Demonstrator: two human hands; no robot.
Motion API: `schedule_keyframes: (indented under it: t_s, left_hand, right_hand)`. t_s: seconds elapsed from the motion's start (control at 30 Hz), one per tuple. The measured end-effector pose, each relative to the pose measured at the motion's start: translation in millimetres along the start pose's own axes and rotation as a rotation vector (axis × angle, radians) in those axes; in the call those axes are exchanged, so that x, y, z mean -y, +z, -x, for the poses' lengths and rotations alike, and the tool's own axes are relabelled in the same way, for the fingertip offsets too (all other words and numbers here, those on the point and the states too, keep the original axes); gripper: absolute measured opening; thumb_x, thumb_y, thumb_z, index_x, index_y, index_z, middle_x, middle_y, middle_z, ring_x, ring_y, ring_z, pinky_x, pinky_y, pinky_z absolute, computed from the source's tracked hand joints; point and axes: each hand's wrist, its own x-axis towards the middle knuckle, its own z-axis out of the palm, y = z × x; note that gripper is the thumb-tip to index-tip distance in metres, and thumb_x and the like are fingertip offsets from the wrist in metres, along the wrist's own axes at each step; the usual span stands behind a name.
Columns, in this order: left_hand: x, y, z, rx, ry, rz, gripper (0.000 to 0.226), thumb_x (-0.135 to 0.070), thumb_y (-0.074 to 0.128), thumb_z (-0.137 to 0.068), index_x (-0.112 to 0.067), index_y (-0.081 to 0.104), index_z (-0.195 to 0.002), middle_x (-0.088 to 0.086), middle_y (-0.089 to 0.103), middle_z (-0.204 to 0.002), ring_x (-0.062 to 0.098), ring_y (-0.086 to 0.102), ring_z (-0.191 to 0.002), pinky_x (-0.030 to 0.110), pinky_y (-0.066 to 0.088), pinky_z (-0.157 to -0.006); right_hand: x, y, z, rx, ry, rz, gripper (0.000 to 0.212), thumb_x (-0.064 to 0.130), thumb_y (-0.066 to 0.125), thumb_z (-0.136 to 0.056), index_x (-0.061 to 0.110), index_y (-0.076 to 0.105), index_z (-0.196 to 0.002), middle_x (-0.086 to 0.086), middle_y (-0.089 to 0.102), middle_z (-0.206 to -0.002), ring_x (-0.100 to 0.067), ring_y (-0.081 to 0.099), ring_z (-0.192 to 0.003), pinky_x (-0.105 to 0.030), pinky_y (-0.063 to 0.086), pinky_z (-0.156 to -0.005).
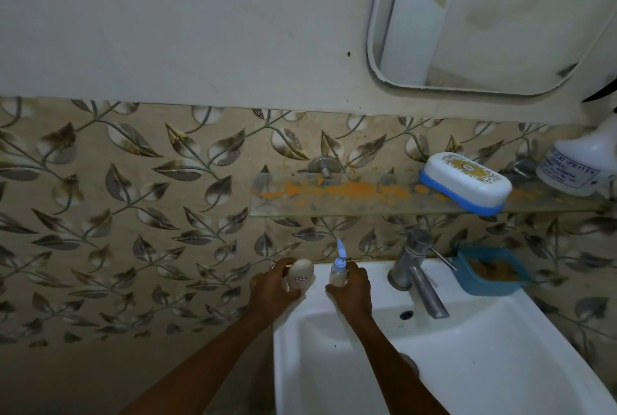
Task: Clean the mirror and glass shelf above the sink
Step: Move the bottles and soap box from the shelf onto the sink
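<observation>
we see the left hand [272,287] curled round a cream rounded bottle [300,276] with a small red label, at the back left corner of the white sink [500,364]. the right hand [350,291] grips a small clear pump bottle [338,269] with a pale blue pump head, upright on the sink's back rim. the two bottles stand near each other but apart.

the glass shelf [334,205] is fixed to the wall above the sink. it is dusty, with orange smears [350,189] along its back half. on its right part lies a white soap case [465,182] with a blue base, tilted and overhanging the front edge. a white spray bottle [581,164] with a printed label stands at the far right end.

the mirror [500,30] hangs higher, upper right, with rounded corners. brown streaks and yellowish blotches mark its top.

a steel tap [414,274] sits on the back rim, right of the right hand. just beyond it is a blue tub [490,284] with something brown inside. leaf-patterned tiles [133,197] cover the wall behind.
</observation>
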Motion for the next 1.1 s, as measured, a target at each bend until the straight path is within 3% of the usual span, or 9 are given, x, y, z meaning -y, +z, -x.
schedule_keyframes:
  t_s: [0.23,0.37,0.47,0.57,0.7,0.8,0.87,0.97,1.1]
  left_hand:
    - [-3.2,-5.7,3.6,-0.047,0.058,0.003,0.078,-0.021,0.084,-0.064,-0.011,0.045,-0.131,0.007,0.06,-0.125,0.025,0.054,-0.117,0.048,0.04,-0.101]
    - [-9.0,-12.9,9.8,-0.093,0.091,0.052,0.074,-0.018,0.079,-0.07,-0.01,0.043,-0.134,0.009,0.054,-0.133,0.025,0.048,-0.124,0.047,0.038,-0.104]
    - [-24.8,-23.5,22.2,-0.164,0.185,0.074,0.054,-0.023,0.066,-0.08,-0.011,0.049,-0.13,0.007,0.054,-0.132,0.025,0.047,-0.124,0.046,0.036,-0.105]
    - [-47.4,-31.9,33.0,-0.197,0.346,-0.032,0.045,-0.028,0.051,-0.08,-0.008,0.058,-0.12,0.009,0.061,-0.124,0.027,0.053,-0.117,0.042,0.037,-0.104]
    - [-84.6,-35.6,40.5,-0.191,0.554,-0.097,0.039,0.002,0.057,-0.072,-0.006,0.065,-0.11,0.011,0.066,-0.115,0.02,0.054,-0.112,0.026,0.031,-0.097]
    - [-104.9,-31.4,43.0,-0.179,0.654,-0.068,0.033,-0.01,0.047,-0.075,-0.005,0.069,-0.1,0.009,0.07,-0.107,0.014,0.054,-0.107,0.032,0.04,-0.093]
    - [-114.4,-27.3,42.2,-0.154,0.633,-0.07,0.033,-0.012,0.047,-0.076,-0.007,0.07,-0.099,0.007,0.069,-0.108,0.02,0.06,-0.107,0.04,0.044,-0.094]
    - [-120.0,-19.8,41.4,-0.13,0.59,-0.092,0.027,-0.005,0.054,-0.077,-0.011,0.069,-0.099,0.005,0.068,-0.11,0.023,0.06,-0.108,0.046,0.042,-0.095]
    - [-121.3,-13.2,40.0,-0.124,0.599,-0.183,0.025,0.002,0.061,-0.077,-0.011,0.07,-0.097,0.004,0.069,-0.11,0.023,0.06,-0.109,0.041,0.036,-0.095]
  right_hand:
    - [2.3,2.4,4.1,-0.033,0.065,-0.043,0.066,0.023,0.079,-0.072,0.01,0.045,-0.127,-0.014,0.048,-0.126,-0.028,0.049,-0.116,-0.034,0.044,-0.093]
    - [2.9,-11.6,17.2,-0.078,0.087,-0.131,0.077,0.016,0.079,-0.071,0.008,0.038,-0.136,-0.015,0.041,-0.134,-0.03,0.046,-0.123,-0.037,0.044,-0.099]
    - [3.3,-36.1,41.7,-0.176,0.005,-0.223,0.062,0.005,0.072,-0.077,0.009,0.045,-0.132,-0.015,0.04,-0.136,-0.027,0.051,-0.115,-0.037,0.049,-0.091]
    - [13.3,-80.0,59.0,-0.377,-0.135,-0.205,0.037,-0.005,0.061,-0.081,0.004,0.057,-0.117,-0.019,0.051,-0.12,-0.022,0.054,-0.094,-0.029,0.043,-0.076]
    - [40.1,-157.5,66.8,-0.642,-0.345,-0.107,0.017,-0.012,0.055,-0.08,-0.004,0.063,-0.092,-0.022,0.059,-0.093,-0.037,0.058,-0.085,-0.04,0.047,-0.068]
    - [54.7,-204.6,60.1,-0.77,-0.449,0.045,0.015,-0.013,0.059,-0.075,-0.006,0.063,-0.088,-0.026,0.059,-0.088,-0.042,0.057,-0.084,-0.038,0.042,-0.072]
    - [61.1,-231.1,44.0,-0.734,-0.392,0.141,0.032,0.0,0.066,-0.075,-0.004,0.06,-0.106,-0.027,0.056,-0.11,-0.043,0.051,-0.105,-0.044,0.041,-0.089]
    - [64.5,-259.7,12.9,-0.507,-0.237,0.156,0.071,0.025,0.071,-0.077,0.008,0.037,-0.136,-0.018,0.037,-0.143,-0.036,0.033,-0.131,-0.051,0.03,-0.107]
    - [64.8,-275.8,-20.1,-0.286,-0.179,0.123,0.09,0.037,0.075,-0.073,0.017,0.023,-0.144,-0.014,0.033,-0.149,-0.035,0.035,-0.134,-0.058,0.03,-0.107]
